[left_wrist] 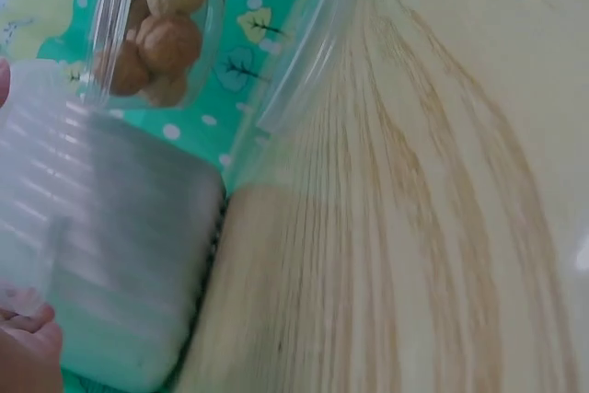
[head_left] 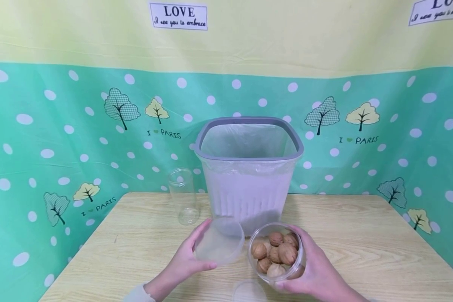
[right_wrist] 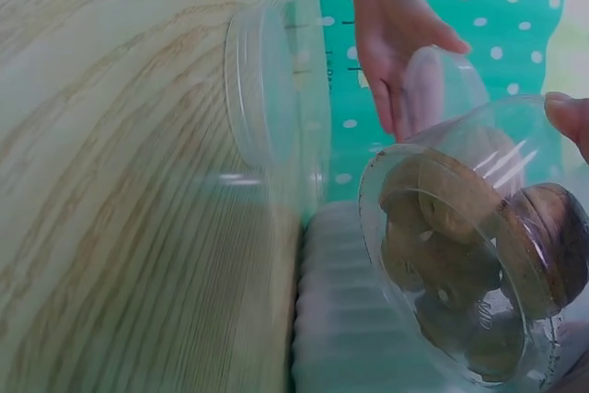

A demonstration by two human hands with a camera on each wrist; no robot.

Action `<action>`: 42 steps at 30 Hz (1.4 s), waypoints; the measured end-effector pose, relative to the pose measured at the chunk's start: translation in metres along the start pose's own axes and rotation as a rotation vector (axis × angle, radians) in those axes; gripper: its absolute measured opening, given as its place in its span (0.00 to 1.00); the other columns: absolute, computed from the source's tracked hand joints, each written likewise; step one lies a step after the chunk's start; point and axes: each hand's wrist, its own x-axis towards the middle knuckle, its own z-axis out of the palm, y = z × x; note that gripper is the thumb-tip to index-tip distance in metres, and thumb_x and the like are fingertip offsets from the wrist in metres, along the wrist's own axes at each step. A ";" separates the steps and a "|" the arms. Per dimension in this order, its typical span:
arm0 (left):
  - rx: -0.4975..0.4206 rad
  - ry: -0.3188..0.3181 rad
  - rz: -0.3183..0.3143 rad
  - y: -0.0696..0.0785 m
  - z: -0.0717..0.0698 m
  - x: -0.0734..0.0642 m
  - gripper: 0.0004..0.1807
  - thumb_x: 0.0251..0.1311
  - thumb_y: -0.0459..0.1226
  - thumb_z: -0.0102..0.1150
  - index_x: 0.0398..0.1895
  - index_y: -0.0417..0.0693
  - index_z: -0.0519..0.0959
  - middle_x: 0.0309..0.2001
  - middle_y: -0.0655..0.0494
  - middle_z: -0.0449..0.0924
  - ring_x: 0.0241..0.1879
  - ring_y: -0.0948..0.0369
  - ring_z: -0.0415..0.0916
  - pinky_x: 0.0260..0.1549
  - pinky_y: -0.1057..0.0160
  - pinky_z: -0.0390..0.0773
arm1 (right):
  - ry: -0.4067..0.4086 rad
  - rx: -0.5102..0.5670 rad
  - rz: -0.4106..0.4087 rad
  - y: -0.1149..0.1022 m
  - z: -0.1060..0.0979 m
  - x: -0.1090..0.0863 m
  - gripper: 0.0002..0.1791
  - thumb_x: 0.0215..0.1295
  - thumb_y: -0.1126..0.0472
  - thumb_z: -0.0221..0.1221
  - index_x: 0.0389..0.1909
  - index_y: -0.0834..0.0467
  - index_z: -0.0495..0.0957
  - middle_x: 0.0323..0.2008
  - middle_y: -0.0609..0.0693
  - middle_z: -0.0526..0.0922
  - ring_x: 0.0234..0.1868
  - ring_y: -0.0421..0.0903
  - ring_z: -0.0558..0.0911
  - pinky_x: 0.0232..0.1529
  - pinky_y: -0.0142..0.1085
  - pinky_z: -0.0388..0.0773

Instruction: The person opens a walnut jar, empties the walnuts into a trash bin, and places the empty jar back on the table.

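My left hand (head_left: 185, 258) holds a round translucent plastic lid (head_left: 220, 241) by its edge, with the thumb low and the fingers at the upper side. To its right, my right hand (head_left: 318, 268) grips a clear plastic jar (right_wrist: 529, 135) around its side. The jar is uncovered and tilted, its mouth facing back toward me. Several brown walnuts (head_left: 287, 253) lie inside, also visible through the wall in the left wrist view. Lid and jar are held close together but apart, above the table in front of the bin.
A lilac waste bin (head_left: 249, 191) with a grey rim and clear liner stands mid-table. Left of it stands a second clear jar (head_left: 183, 197), uncovered. Another translucent lid (head_left: 249, 291) lies on the wooden table (head_left: 362, 235) near the front. A patterned green cloth (head_left: 249, 94) hangs behind.
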 end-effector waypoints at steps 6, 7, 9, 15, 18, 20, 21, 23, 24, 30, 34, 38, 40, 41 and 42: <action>-0.005 -0.026 -0.119 -0.009 -0.012 -0.006 0.56 0.40 0.32 0.73 0.72 0.34 0.49 0.71 0.38 0.50 0.69 0.38 0.45 0.64 0.40 0.48 | 0.038 -0.052 0.043 0.000 -0.003 -0.003 0.61 0.28 0.46 0.79 0.67 0.49 0.56 0.57 0.50 0.72 0.50 0.40 0.74 0.44 0.30 0.75; -0.002 -0.031 -0.136 -0.011 -0.014 -0.007 0.56 0.40 0.32 0.73 0.72 0.34 0.48 0.71 0.38 0.50 0.69 0.38 0.45 0.65 0.41 0.47 | 0.041 -0.055 0.048 0.000 -0.003 -0.004 0.61 0.28 0.46 0.79 0.67 0.50 0.56 0.57 0.51 0.72 0.50 0.40 0.74 0.44 0.30 0.75; -0.002 -0.048 -0.154 -0.015 -0.018 -0.009 0.56 0.41 0.32 0.73 0.72 0.33 0.47 0.71 0.36 0.49 0.69 0.37 0.43 0.65 0.41 0.46 | 0.042 -0.052 0.057 0.000 -0.004 -0.005 0.61 0.28 0.46 0.79 0.67 0.50 0.56 0.58 0.51 0.71 0.50 0.39 0.74 0.44 0.29 0.75; 0.072 -0.065 -0.200 -0.025 -0.027 -0.017 0.58 0.40 0.36 0.74 0.72 0.35 0.46 0.72 0.38 0.46 0.69 0.35 0.40 0.65 0.41 0.44 | 0.051 -0.088 0.051 0.001 -0.008 -0.005 0.60 0.29 0.45 0.79 0.67 0.48 0.56 0.58 0.49 0.71 0.50 0.40 0.73 0.44 0.29 0.74; 0.141 -0.042 -0.238 -0.031 -0.032 -0.019 0.59 0.38 0.38 0.75 0.72 0.35 0.48 0.73 0.40 0.46 0.70 0.39 0.41 0.66 0.44 0.42 | 0.057 -0.093 0.046 0.002 -0.009 -0.005 0.60 0.29 0.45 0.79 0.67 0.49 0.56 0.58 0.50 0.70 0.50 0.40 0.73 0.44 0.29 0.74; 0.182 -0.025 -0.260 -0.033 -0.035 -0.021 0.60 0.36 0.39 0.76 0.71 0.34 0.49 0.72 0.37 0.47 0.70 0.40 0.42 0.66 0.43 0.42 | 0.060 -0.096 0.049 0.001 -0.009 -0.005 0.60 0.29 0.45 0.78 0.67 0.50 0.56 0.58 0.50 0.70 0.50 0.40 0.73 0.44 0.29 0.74; 0.192 -0.017 -0.272 -0.034 -0.036 -0.022 0.60 0.36 0.39 0.76 0.71 0.33 0.49 0.72 0.36 0.48 0.70 0.40 0.42 0.66 0.43 0.42 | 0.064 -0.097 0.052 0.001 -0.010 -0.005 0.60 0.29 0.45 0.79 0.67 0.51 0.56 0.59 0.51 0.69 0.50 0.40 0.73 0.44 0.29 0.74; 0.211 0.000 -0.288 -0.035 -0.037 -0.022 0.60 0.35 0.39 0.77 0.70 0.31 0.51 0.71 0.34 0.49 0.70 0.39 0.43 0.66 0.40 0.42 | 0.068 -0.105 0.063 0.001 -0.011 -0.005 0.61 0.29 0.45 0.79 0.67 0.52 0.55 0.59 0.52 0.69 0.50 0.41 0.72 0.44 0.29 0.74; 0.221 0.006 -0.293 -0.035 -0.038 -0.022 0.60 0.34 0.39 0.77 0.70 0.31 0.51 0.70 0.33 0.49 0.69 0.37 0.44 0.65 0.39 0.43 | 0.067 -0.108 0.073 0.001 -0.012 -0.005 0.62 0.29 0.45 0.78 0.67 0.52 0.55 0.59 0.52 0.69 0.51 0.42 0.72 0.44 0.29 0.74; 0.312 -0.030 -0.301 -0.034 -0.039 -0.023 0.65 0.29 0.43 0.79 0.72 0.35 0.50 0.70 0.31 0.47 0.68 0.34 0.44 0.64 0.36 0.46 | 0.050 -0.061 0.125 0.000 -0.015 -0.004 0.63 0.28 0.47 0.79 0.68 0.53 0.53 0.60 0.54 0.69 0.53 0.49 0.72 0.45 0.30 0.74; 0.343 -0.058 -0.289 -0.034 -0.039 -0.024 0.66 0.28 0.44 0.79 0.72 0.35 0.48 0.70 0.29 0.45 0.68 0.33 0.43 0.63 0.36 0.46 | 0.058 -0.074 0.120 0.002 -0.017 -0.004 0.63 0.30 0.47 0.79 0.69 0.52 0.52 0.59 0.54 0.70 0.52 0.46 0.72 0.43 0.30 0.75; 0.376 -0.085 -0.265 -0.034 -0.038 -0.024 0.67 0.28 0.46 0.79 0.71 0.32 0.47 0.70 0.28 0.45 0.68 0.33 0.43 0.63 0.35 0.45 | 0.079 -0.110 0.093 0.003 -0.019 -0.004 0.63 0.31 0.47 0.78 0.69 0.52 0.52 0.59 0.52 0.69 0.49 0.42 0.73 0.41 0.30 0.76; 0.405 -0.092 -0.255 -0.034 -0.037 -0.024 0.68 0.28 0.48 0.78 0.71 0.32 0.47 0.70 0.28 0.46 0.68 0.33 0.44 0.62 0.35 0.46 | 0.087 -0.119 0.086 0.003 -0.020 -0.003 0.63 0.31 0.47 0.78 0.69 0.53 0.52 0.59 0.52 0.69 0.49 0.41 0.73 0.41 0.30 0.76; 0.415 -0.093 -0.252 -0.034 -0.037 -0.024 0.68 0.28 0.48 0.78 0.71 0.31 0.48 0.70 0.28 0.46 0.68 0.33 0.44 0.62 0.35 0.46 | 0.089 -0.118 0.089 0.003 -0.021 -0.002 0.63 0.31 0.47 0.78 0.69 0.52 0.52 0.58 0.52 0.70 0.49 0.41 0.73 0.41 0.30 0.76; 0.420 -0.094 -0.249 -0.034 -0.037 -0.025 0.68 0.28 0.48 0.78 0.71 0.30 0.48 0.69 0.28 0.46 0.67 0.33 0.44 0.62 0.34 0.47 | 0.092 -0.122 0.092 0.002 -0.021 -0.002 0.63 0.30 0.47 0.78 0.69 0.51 0.52 0.58 0.52 0.71 0.49 0.41 0.73 0.41 0.30 0.76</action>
